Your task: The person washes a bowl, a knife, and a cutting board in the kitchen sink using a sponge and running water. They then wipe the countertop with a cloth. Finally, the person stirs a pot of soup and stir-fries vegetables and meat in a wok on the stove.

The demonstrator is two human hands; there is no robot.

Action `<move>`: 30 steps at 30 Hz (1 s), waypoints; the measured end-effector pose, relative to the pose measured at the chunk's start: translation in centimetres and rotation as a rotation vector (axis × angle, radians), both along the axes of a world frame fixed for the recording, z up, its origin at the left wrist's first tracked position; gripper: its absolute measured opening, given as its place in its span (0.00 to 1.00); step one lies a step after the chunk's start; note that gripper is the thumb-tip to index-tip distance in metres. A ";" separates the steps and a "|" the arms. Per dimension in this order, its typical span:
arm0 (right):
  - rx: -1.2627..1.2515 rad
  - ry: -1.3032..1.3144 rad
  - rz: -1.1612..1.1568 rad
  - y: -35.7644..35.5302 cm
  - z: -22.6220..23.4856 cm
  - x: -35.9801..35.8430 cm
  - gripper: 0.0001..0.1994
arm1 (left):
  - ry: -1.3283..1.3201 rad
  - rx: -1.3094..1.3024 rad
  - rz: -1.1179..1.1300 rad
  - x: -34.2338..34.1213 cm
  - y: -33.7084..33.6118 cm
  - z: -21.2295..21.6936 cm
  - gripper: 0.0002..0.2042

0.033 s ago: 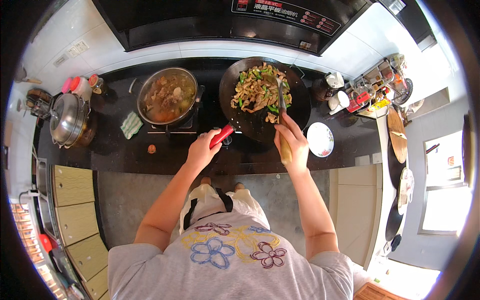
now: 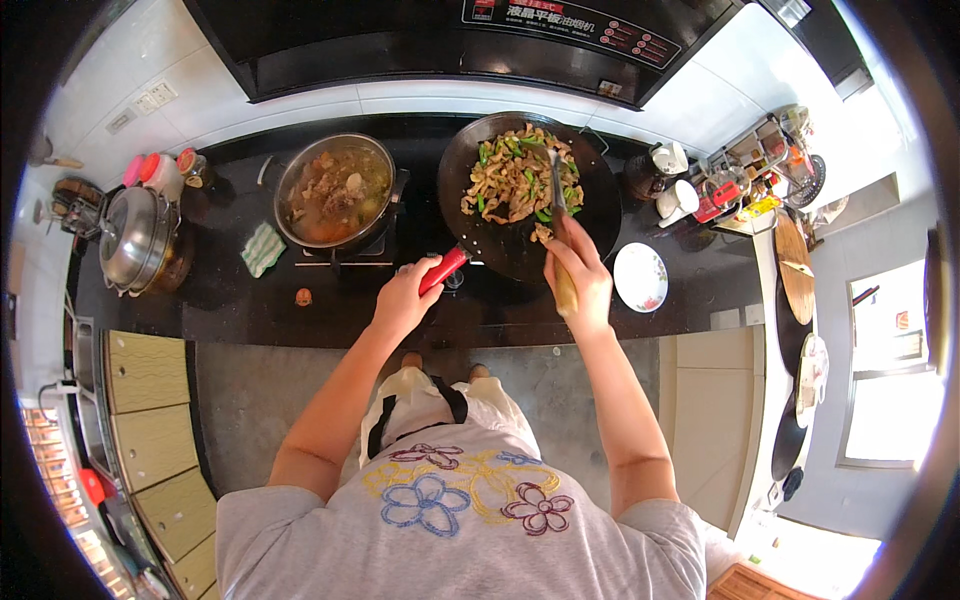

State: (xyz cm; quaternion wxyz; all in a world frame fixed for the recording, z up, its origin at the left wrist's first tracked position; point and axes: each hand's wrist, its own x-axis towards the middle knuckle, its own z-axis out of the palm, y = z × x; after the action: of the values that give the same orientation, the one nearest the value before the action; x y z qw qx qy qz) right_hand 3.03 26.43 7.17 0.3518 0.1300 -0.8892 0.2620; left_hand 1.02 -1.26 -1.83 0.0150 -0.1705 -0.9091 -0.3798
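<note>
My left hand (image 2: 403, 300) is wrapped round the red handle (image 2: 443, 271) of a dark wok (image 2: 497, 248) on the stove. Sliced meat with green pepper strips (image 2: 508, 182) lies in the wok, mostly toward its far side. In my right hand (image 2: 583, 272) is a spatula with a wooden grip and a metal shaft (image 2: 558, 190). Its tip reaches into the right part of the food. A small piece of meat sits apart, just left of the shaft. Right of the wok, near my right hand, stands a white plate (image 2: 652, 262) with a floral rim.
On the left burner a pan of brothy stew (image 2: 340, 190) stands beside a folded striped cloth (image 2: 263, 250). Farther left are a lidded steel pot (image 2: 137, 240) and jars (image 2: 162, 175). White mugs (image 2: 678, 202) and a condiment rack (image 2: 755, 180) fill the right corner. The range hood (image 2: 450, 50) overhangs the back.
My right hand has shifted slightly forward and left with the spatula, whose tip sits a little farther right in the food. My left hand stays on the wok handle.
</note>
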 end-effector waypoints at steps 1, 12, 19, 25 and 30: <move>-0.105 -0.133 -0.003 -0.7 0.4 -0.2 0.14 | 0.002 0.000 -0.005 -0.1 0.2 0.2 0.22; 0.090 -0.230 0.144 -1.4 4.6 6.0 0.18 | -0.002 0.000 0.010 -0.2 0.0 -0.1 0.22; 0.109 -0.257 0.177 -1.1 3.4 4.8 0.18 | 0.005 -0.002 0.003 -0.2 0.3 0.0 0.21; -0.095 -0.114 0.034 1.6 3.9 1.3 0.11 | 0.024 0.003 -0.006 -0.3 0.4 0.1 0.21; -0.192 -0.144 -0.328 5.8 9.1 -1.1 0.04 | 0.000 -0.009 0.014 0.1 -0.1 0.0 0.22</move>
State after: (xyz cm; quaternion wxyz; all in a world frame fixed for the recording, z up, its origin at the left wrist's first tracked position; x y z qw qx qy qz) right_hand 1.96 32.22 16.24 0.3361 -0.0697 -0.8923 0.2932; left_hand 1.08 -1.40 -1.83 0.0166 -0.1644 -0.9120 -0.3754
